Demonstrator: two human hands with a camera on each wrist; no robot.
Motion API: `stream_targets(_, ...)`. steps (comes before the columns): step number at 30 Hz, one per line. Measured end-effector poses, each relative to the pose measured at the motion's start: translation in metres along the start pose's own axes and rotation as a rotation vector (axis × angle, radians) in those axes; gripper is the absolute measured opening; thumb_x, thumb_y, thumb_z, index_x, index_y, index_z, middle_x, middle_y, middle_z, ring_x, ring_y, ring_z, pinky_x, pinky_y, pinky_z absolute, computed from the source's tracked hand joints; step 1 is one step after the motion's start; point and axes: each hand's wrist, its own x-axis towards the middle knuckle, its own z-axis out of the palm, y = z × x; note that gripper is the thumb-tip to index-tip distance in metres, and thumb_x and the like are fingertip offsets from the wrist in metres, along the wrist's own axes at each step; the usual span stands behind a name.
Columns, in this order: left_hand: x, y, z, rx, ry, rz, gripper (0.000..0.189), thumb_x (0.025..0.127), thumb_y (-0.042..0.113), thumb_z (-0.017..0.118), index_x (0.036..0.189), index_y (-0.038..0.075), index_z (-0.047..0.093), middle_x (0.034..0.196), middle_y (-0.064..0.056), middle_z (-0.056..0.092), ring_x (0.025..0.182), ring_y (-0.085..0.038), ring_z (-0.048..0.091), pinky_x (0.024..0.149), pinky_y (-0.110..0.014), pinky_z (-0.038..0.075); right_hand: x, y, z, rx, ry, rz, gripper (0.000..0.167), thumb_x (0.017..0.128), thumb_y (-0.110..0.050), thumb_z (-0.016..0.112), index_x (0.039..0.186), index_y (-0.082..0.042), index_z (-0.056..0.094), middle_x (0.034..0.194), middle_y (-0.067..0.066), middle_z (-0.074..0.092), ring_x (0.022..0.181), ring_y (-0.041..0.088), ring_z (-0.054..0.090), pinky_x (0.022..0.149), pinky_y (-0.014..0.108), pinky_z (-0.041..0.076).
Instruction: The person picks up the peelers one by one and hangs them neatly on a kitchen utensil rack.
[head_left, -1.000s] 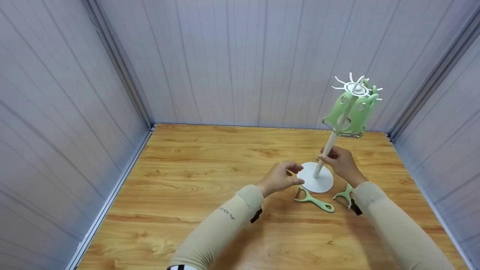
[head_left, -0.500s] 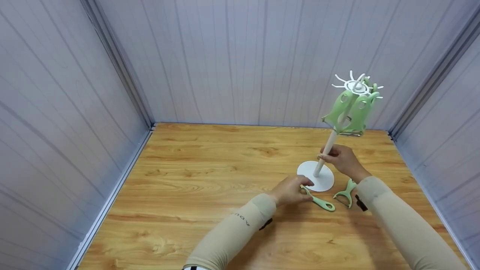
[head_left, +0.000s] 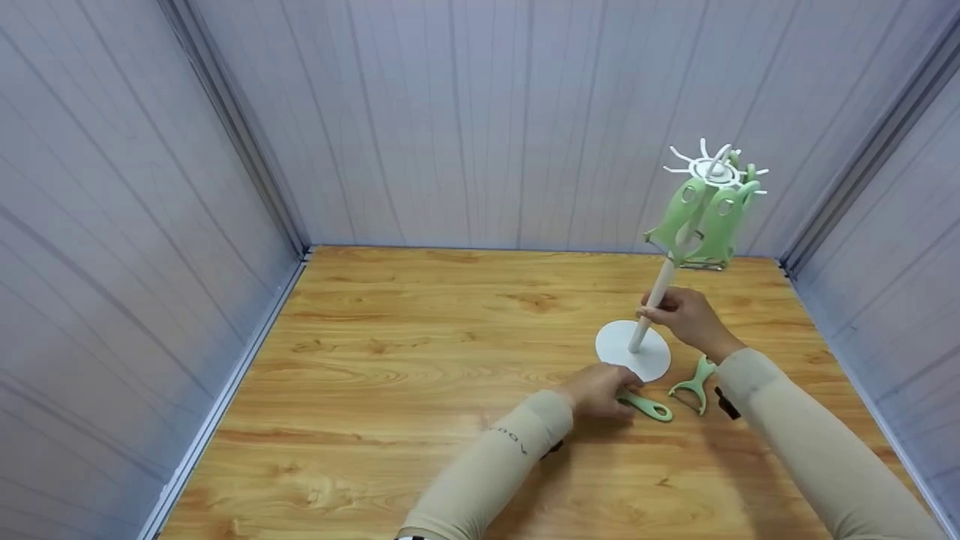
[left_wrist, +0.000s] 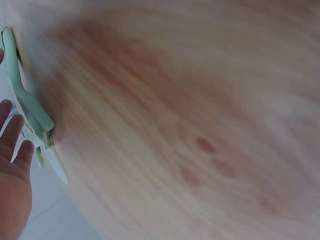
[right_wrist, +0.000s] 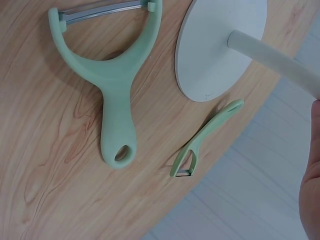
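My right hand [head_left: 694, 319] pinches the pale pole [head_left: 661, 283] of a white rack, low above its round base [right_wrist: 215, 45]. Several green peelers [head_left: 720, 225] hang from the hooks at its top. My left hand [head_left: 602, 390] is lowered over the blade end of a green peeler [head_left: 646, 406] on the table, hiding that end in the head view. In the left wrist view its fingers [left_wrist: 11, 137] are extended and spread close beside green peeler parts. To the right, a second green peeler [head_left: 695, 386] lies between the base and my right sleeve.
The wooden table [head_left: 420, 337] is bounded by pale panelled walls [head_left: 487, 127] at the back and sides. White hooks [head_left: 681, 154] without peelers stick out on the left of the rack's top.
My left hand has moved right and down from beside the base to the blade end of the near peeler. The right hand keeps its hold on the pole.
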Motion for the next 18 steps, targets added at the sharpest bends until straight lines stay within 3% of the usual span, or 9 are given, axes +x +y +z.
stream_targets(6,0.0035,0.0011,0.0019,0.078,-0.044,-0.025,0.042,0.1,0.025,0.081,0.14,0.013,0.073,0.134,0.004,0.077,0.123,-0.005,0.068,0.107,-0.016,0.051,0.0002,-0.001,-0.0009,-0.021,0.004,-0.02,0.022,0.105,-0.017,0.075,0.11,0.004,0.077,0.107,0.021,0.08,0.091,-0.005,0.071,0.081,0.014,0.058)
stream_targets(12,0.0051,0.0037,0.0062,0.215,-0.05,-0.015,0.029,0.102,0.024,0.078,0.131,0.017,0.078,0.125,0.006,0.079,0.116,-0.007,0.071,0.103,-0.018,0.054,-0.002,-0.0015,-0.0007,-0.024,0.013,-0.021,0.021,0.105,-0.016,0.075,0.111,0.005,0.077,0.108,0.022,0.08,0.091,-0.004,0.071,0.08,0.013,0.058)
stream_targets(18,0.003,0.0054,0.0079,0.286,-0.055,-0.036,0.019,0.104,0.022,0.075,0.121,0.016,0.082,0.116,0.005,0.079,0.108,-0.008,0.071,0.097,-0.02,0.057,-0.0021,-0.0023,0.0018,-0.025,0.017,-0.011,0.021,0.105,-0.014,0.075,0.111,0.006,0.076,0.108,0.025,0.079,0.09,-0.004,0.07,0.079,0.013,0.057)
